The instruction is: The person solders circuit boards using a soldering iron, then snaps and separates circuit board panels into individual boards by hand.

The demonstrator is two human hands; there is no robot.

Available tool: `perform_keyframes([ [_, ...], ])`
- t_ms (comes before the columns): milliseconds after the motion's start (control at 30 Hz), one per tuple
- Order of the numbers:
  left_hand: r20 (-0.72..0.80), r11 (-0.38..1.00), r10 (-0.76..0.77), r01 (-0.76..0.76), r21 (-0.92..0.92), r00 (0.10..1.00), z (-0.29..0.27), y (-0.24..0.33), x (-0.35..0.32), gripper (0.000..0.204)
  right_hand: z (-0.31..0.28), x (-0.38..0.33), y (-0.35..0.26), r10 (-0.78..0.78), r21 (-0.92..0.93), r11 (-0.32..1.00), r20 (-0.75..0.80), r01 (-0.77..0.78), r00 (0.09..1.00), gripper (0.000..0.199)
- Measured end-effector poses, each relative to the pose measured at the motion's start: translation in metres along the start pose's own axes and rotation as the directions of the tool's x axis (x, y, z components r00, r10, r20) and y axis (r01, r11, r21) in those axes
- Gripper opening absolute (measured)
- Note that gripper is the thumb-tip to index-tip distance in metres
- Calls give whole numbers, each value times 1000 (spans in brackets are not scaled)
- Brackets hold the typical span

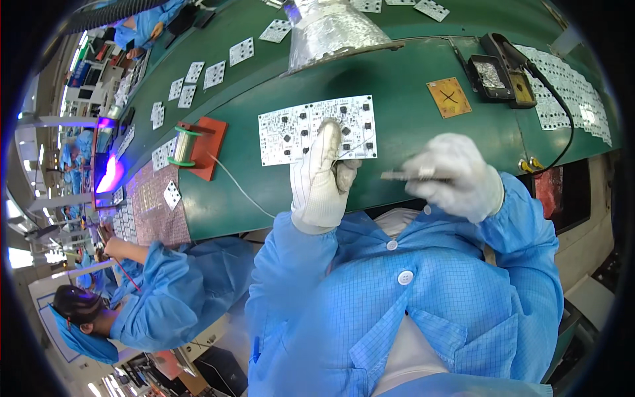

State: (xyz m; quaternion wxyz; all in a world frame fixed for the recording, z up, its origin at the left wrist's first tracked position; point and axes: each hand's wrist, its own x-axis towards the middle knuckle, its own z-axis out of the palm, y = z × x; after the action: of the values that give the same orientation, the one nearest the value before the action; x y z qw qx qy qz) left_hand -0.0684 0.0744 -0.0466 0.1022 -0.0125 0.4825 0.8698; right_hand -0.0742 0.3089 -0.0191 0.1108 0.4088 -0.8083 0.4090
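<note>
My left hand (322, 173), in a white glove with a stained thumb, grips a white circuit board (273, 140) over the green bench. Its thumb lies on top of the board among small square black parts; the fingers underneath are mostly hidden. A thin wire (357, 147) sticks out near this thumb. To the right of the board and apart from it is my right hand (453, 175), also gloved and smeared by motion. From its closed fingers a slim grey tool (394, 176) points left toward the board; blur hides its exact kind.
A red stand with a wire spool (187, 147) sits left, its wire trailing toward my left sleeve. A foil-covered hood (334, 33) hangs ahead. Right are a yellow square plate (449, 97), a black holder with a tray (491, 73) and a cable. A co-worker (159, 291) sits left.
</note>
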Motion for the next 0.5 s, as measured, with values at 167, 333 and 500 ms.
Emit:
perform_keyframes([
  [167,480,-60,373,-496,866,794,-2,-4,4,53,-14,9,43,174,153,972,37,-178,984,19],
  [333,546,105,418,-636,765,726,-36,-19,20,46,-95,63,141,790,387,608,-201,-693,580,33],
  [500,235,553,227,-324,768,945,-47,-36,26,29,-172,88,262,886,357,442,-316,-823,339,38],
])
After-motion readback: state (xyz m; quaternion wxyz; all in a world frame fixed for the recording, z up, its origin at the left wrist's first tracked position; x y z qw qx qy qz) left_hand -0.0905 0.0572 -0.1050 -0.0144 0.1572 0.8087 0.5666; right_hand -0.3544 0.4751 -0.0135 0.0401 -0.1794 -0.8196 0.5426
